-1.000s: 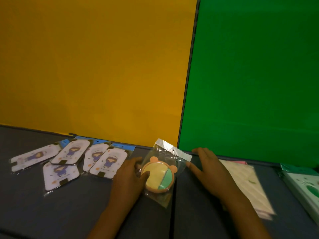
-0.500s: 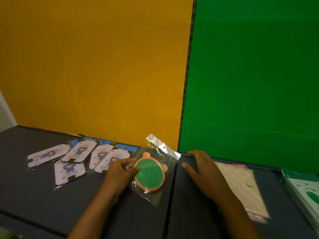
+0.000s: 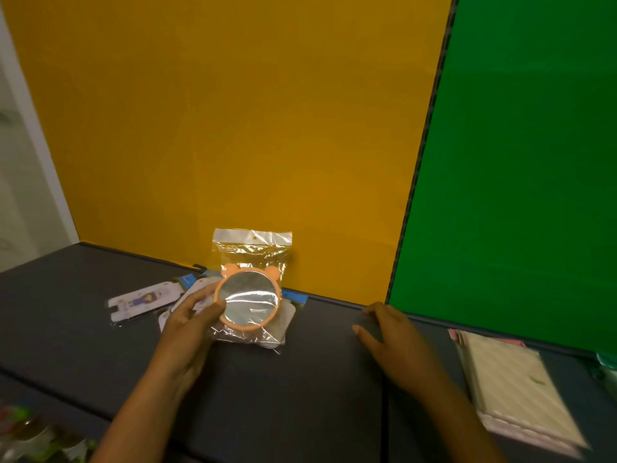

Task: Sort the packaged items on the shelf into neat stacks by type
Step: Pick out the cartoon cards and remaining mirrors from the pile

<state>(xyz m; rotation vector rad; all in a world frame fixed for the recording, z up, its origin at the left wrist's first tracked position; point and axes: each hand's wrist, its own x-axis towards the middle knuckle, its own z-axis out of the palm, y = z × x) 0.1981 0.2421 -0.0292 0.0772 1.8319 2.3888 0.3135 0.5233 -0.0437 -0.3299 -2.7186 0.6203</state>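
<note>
My left hand (image 3: 187,332) grips a round orange-rimmed mirror with bear ears in a clear plastic bag (image 3: 249,297), lifted upright above the dark shelf (image 3: 300,379). Behind the bag lie several flat cartoon-figure packs (image 3: 140,300), mostly hidden by the bag and my hand. My right hand (image 3: 394,342) rests flat on the shelf with fingers spread, holding nothing. A stack of pale striped packs (image 3: 510,385) lies to its right.
A yellow back panel (image 3: 233,128) and a green back panel (image 3: 517,162) rise behind the shelf. A green-white pack (image 3: 606,369) sits at the far right edge. Blurred colourful items (image 3: 30,436) show at the lower left corner.
My left hand has carried the bagged mirror left and turned it upright over the cartoon packs. The view has swung left. My right hand has stayed on the shelf.
</note>
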